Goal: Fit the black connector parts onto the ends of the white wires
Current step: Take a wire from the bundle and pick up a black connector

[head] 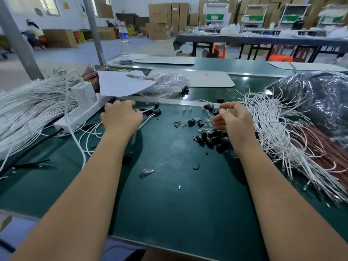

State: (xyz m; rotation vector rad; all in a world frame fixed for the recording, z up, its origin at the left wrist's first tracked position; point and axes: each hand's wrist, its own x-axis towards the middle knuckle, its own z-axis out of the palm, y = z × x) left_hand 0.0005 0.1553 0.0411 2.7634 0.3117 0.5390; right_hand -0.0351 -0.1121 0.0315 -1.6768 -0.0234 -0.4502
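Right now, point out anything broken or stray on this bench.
A curved black fragment lies alone on the green mat, apart from the black connector parts; it looks like a snapped-off piece. A small white bit lies stray nearby.

I see a workshop: pale floor [79, 53], stacked cardboard boxes [167, 17] along the far wall, grey posts [18, 40], windows [50, 5] upper left, green counter [178, 194].

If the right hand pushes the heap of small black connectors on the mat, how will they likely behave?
The black connectors look small and loose, so they would probably scatter rather than move as one. Their rounded, barrel-like bodies suggest that some may roll on the smooth green mat. They seem light, so a gentle push from the right hand should be enough.
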